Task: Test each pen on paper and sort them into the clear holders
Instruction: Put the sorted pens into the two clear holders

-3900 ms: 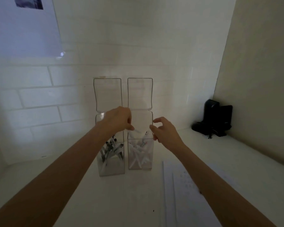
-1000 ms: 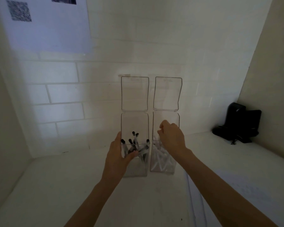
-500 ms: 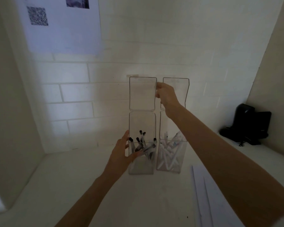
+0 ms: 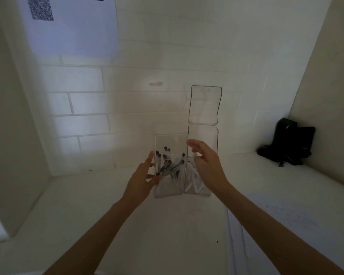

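Two clear holders stand side by side against the white brick wall. The left holder (image 4: 168, 188) contains several black-capped pens (image 4: 172, 165), and its lid lies folded down over the top. My left hand (image 4: 141, 181) grips this holder's left side, thumb on its front. The right holder (image 4: 205, 135) contains several white pens (image 4: 191, 181), and its lid (image 4: 205, 104) stands upright. My right hand (image 4: 209, 165) hovers in front of the right holder with relaxed fingers, its fingertips at the right edge of the folded-down lid.
White paper sheets (image 4: 266, 225) lie on the white counter at the right. A black device (image 4: 286, 143) sits in the back right corner. A sheet with a QR code (image 4: 68, 26) hangs on the wall at upper left. Side walls enclose the counter.
My right hand came down from the top of the left holder's upright lid, and that lid now lies folded down. My left hand stayed on the holder's side.
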`<state>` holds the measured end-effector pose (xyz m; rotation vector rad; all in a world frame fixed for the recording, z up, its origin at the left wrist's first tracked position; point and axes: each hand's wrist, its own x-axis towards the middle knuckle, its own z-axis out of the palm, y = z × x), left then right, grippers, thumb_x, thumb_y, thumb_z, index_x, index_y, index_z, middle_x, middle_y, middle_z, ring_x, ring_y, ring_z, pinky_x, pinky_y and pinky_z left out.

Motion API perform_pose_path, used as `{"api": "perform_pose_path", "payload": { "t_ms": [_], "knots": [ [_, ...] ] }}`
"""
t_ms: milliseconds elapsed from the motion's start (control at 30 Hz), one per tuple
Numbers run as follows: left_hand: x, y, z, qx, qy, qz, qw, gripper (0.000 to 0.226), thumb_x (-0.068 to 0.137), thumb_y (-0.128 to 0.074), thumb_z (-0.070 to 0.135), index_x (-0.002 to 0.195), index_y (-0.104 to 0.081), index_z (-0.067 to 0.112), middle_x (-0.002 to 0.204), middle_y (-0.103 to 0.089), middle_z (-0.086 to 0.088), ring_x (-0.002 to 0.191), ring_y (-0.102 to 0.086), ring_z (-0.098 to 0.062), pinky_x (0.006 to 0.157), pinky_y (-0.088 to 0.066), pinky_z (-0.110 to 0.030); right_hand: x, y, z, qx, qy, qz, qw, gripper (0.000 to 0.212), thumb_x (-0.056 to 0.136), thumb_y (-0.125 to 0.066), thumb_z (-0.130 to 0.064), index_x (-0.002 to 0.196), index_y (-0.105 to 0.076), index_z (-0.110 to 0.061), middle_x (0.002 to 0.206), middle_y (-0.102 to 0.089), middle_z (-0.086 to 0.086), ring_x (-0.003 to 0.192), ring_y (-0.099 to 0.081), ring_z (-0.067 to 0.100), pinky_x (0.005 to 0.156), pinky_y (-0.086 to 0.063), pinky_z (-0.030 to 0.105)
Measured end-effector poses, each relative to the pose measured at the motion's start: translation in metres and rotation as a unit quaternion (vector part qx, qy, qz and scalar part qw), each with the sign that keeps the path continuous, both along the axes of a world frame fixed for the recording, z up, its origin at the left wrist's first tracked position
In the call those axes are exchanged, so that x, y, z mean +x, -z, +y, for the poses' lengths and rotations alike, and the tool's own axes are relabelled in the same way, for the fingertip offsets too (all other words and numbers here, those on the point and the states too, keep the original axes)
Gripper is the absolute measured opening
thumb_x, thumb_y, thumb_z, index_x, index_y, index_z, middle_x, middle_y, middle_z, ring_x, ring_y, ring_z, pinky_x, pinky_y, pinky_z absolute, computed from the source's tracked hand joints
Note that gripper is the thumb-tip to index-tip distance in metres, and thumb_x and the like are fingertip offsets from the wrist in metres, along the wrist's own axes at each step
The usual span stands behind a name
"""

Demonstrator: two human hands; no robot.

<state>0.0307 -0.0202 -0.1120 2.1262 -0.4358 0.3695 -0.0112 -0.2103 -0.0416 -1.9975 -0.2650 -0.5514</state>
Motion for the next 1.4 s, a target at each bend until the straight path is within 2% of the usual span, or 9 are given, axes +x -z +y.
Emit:
{"api": "perform_pose_path", "payload": {
  "t_ms": [100, 233, 400, 600, 933, 1100, 1267, 1333, 1400],
  "knots": [
    [0.003, 0.002, 0.001, 0.002, -0.003, 0.009, 1.0, 0.086, 0.085, -0.062, 0.03, 0.142, 0.001, 0.036, 0.131, -0.046, -0.005, 0.092, -0.06, -0.013, 0.081, -0.048, -0.026, 0.001, 0.005, -0.01, -0.051, 0.005, 0.0, 0.999, 0.048, 0.085, -0.042, 0.008, 0.125, -0.054, -0.015, 0.125, -0.057, 0.005, 0.116, -0.05, 0.012, 0.1, -0.039, 0.029],
    [0.006, 0.008, -0.003, -0.028, -0.016, 0.074, 0.997, 0.099, 0.074, -0.07, 0.04, 0.146, -0.004, 0.025, 0.144, -0.032, -0.008, 0.118, -0.047, -0.024, 0.097, -0.042, -0.039, 0.011, -0.009, -0.035, 0.039, 0.14, -0.054, 0.988, 0.032, 0.092, -0.051, -0.01, 0.124, -0.05, -0.012, 0.124, -0.054, 0.009, 0.114, -0.05, 0.022, 0.092, -0.044, 0.035],
    [0.014, 0.015, -0.015, -0.064, -0.027, 0.061, 0.996, 0.112, 0.068, -0.077, 0.037, 0.144, 0.004, 0.029, 0.151, -0.022, -0.008, 0.135, -0.028, -0.027, 0.108, -0.029, -0.046, 0.019, 0.013, -0.058, 0.078, 0.059, 0.215, 0.972, 0.092, 0.083, -0.064, -0.047, 0.15, -0.007, -0.02, 0.154, -0.021, 0.011, 0.138, -0.029, 0.029, 0.107, -0.032, 0.045],
    [0.025, 0.02, -0.028, -0.093, -0.031, 0.028, 0.995, 0.092, 0.08, -0.069, 0.022, 0.147, -0.007, 0.02, 0.145, -0.036, -0.006, 0.13, -0.037, -0.024, 0.105, -0.033, -0.036, 0.026, 0.039, -0.065, 0.105, -0.031, 0.204, 0.973, 0.09, 0.077, -0.071, -0.038, 0.147, -0.014, -0.036, 0.138, -0.048, 0.002, 0.119, -0.052, 0.02, 0.097, -0.047, 0.049],
    [0.075, 0.012, -0.031, -0.102, -0.073, 0.023, 0.992, 0.086, 0.085, -0.063, 0.015, 0.146, -0.002, 0.012, 0.148, -0.028, -0.011, 0.133, -0.031, -0.025, 0.103, -0.023, -0.024, 0.038, 0.044, -0.08, 0.12, -0.067, 0.195, 0.971, 0.069, 0.084, -0.066, -0.023, 0.133, -0.024, -0.048, 0.108, -0.055, -0.026, 0.101, -0.058, -0.003, 0.069, -0.048, 0.016],
    [0.07, 0.011, -0.031, -0.035, -0.154, 0.06, 0.986, 0.092, 0.082, -0.066, 0.033, 0.146, -0.004, 0.008, 0.15, -0.016, -0.019, 0.136, -0.02, -0.031, 0.111, -0.017, -0.04, 0.038, 0.046, -0.079, 0.112, -0.067, 0.191, 0.973, 0.076, 0.084, -0.065, -0.029, 0.144, -0.019, -0.04, 0.121, -0.052, -0.018, 0.11, -0.055, 0.004, 0.073, -0.045, 0.017],
    [0.014, 0.004, -0.055, -0.004, -0.152, -0.189, 0.97, 0.059, 0.083, -0.061, 0.043, 0.127, -0.043, 0.009, 0.128, -0.04, -0.01, 0.117, -0.04, -0.022, 0.098, -0.035, -0.033, 0.044, 0.027, -0.093, 0.176, -0.063, 0.23, 0.955, 0.064, 0.084, -0.032, -0.065, 0.14, -0.032, -0.034, 0.142, -0.043, -0.006, 0.127, -0.044, 0.016, 0.101, -0.035, 0.039],
    [-0.001, -0.003, -0.065, 0.06, -0.109, -0.163, 0.979, 0.048, 0.079, -0.056, 0.058, 0.107, -0.053, 0.02, 0.107, -0.053, 0.004, 0.092, -0.054, -0.01, 0.079, -0.045, -0.023, 0.057, 0.007, -0.102, 0.266, -0.011, 0.207, 0.941, 0.067, 0.09, -0.025, -0.063, 0.141, -0.037, -0.022, 0.141, -0.045, 0.002, 0.125, -0.046, 0.024, 0.104, -0.035, 0.043],
    [-0.007, -0.006, -0.076, 0.081, -0.068, -0.071, 0.992, 0.051, 0.072, -0.057, 0.064, 0.109, -0.05, 0.029, 0.107, -0.054, 0.012, 0.088, -0.056, -0.002, 0.073, -0.046, -0.019, 0.073, -0.021, -0.106, 0.304, 0.013, 0.178, 0.936, 0.067, 0.094, -0.024, -0.059, 0.14, -0.039, -0.014, 0.14, -0.047, 0.007, 0.124, -0.047, 0.026, 0.105, -0.036, 0.043]
  ]
}}
